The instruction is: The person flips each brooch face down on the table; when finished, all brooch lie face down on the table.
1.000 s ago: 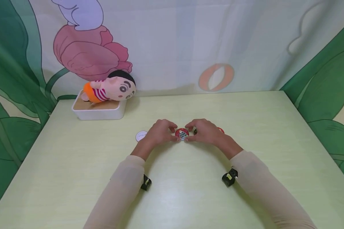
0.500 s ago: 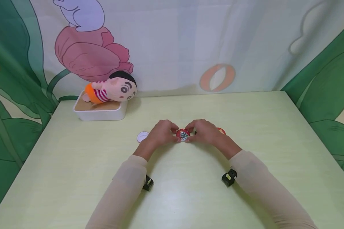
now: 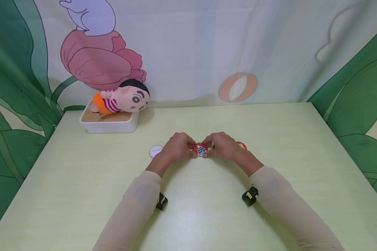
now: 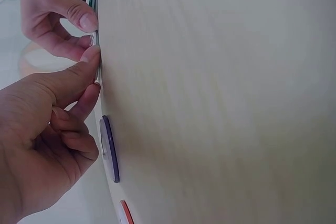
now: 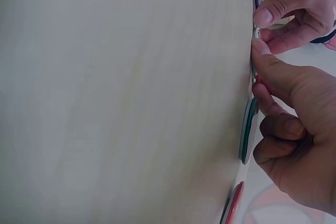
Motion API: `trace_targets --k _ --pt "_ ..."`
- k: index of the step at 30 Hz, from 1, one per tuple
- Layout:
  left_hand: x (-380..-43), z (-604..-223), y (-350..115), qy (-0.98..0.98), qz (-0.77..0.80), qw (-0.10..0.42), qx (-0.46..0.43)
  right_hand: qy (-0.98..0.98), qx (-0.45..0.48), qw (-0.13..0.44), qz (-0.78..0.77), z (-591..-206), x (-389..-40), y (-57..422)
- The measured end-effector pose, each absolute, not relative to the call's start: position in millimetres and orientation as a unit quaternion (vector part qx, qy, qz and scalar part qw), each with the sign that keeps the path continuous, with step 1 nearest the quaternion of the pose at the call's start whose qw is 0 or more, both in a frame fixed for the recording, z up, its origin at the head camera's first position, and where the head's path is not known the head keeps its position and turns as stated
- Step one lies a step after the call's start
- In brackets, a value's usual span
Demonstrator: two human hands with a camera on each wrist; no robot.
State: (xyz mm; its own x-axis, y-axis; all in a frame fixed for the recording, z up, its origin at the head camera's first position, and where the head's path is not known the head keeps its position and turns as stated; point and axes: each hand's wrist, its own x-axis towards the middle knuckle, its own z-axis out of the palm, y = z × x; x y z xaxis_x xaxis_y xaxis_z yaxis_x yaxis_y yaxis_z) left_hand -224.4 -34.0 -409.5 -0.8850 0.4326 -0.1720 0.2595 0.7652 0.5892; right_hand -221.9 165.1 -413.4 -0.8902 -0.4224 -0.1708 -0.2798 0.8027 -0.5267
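A round red badge [image 3: 200, 150] with a Christmas tree picture lies on the table between my two hands. My left hand [image 3: 178, 146] pinches its left edge between thumb and fingertips. From the other side, my right hand [image 3: 222, 144] grips the right edge the same way. In both wrist views the badge is edge-on at the tabletop and mostly covered by fingertips. Beside the left hand lies a purple-edged disc [image 4: 110, 149], with a red-edged disc [image 4: 125, 212] farther along. A green-edged disc [image 5: 249, 129] lies near my right hand's curled fingers.
A pale disc [image 3: 155, 151] lies left of the left wrist. Behind the right hand, a red disc [image 3: 242, 145] is partly covered. At the back left, a white tray [image 3: 110, 127] holds a plush doll [image 3: 120, 97]. A printed curtain [image 3: 182, 52] hangs behind the table [image 3: 194, 216].
Both hands stay at the red badge, their fingertips drawn slightly closer in on its edges. The head view has shifted a little. The other discs have not moved.
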Motion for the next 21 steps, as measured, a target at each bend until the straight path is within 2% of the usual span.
trace_targets --k 21 --pt "-225.6 -412.0 -35.7 0.922 0.307 0.136 0.191 0.934 -0.179 0.140 -0.275 -413.5 -221.8 163.8"
